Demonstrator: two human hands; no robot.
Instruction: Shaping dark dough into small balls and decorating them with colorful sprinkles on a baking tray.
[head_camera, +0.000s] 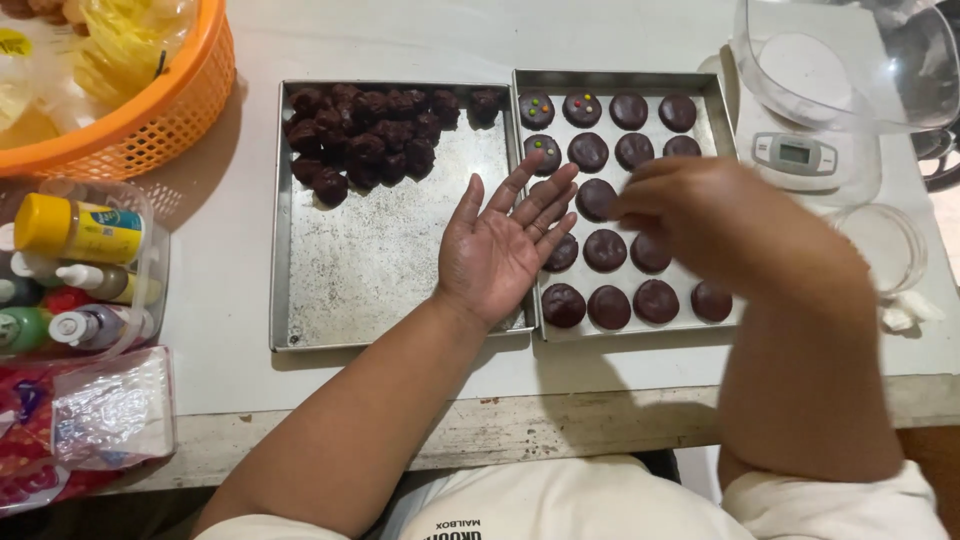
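- The person's left hand lies palm up and fully spread, fingers fanned, holding nothing; it hovers over the seam where 2 metal trays meet, as if cupped to serve as a small platform.
- The right hand is blurred, its fingers pinched together above the right tray, near a chocolate-coated round in the 3rd row; whether anything sits between the fingertips cannot be told.
- The right tray holds the coated rounds in neat, spaced rows, likely so their glossy tops do not touch; 3 in the far-left corner carry small coloured dots.
- The left tray holds a heap of rough dark balls crowded into its far corner, leaving most of its floor bare.
- Beyond the right tray stands a white kitchen scale with a clear bowl on top.
- To the left sit an orange basket and a clear tub of small squeeze bottles.
- The right forearm crosses the near-right corner of the right tray and hides part of it.
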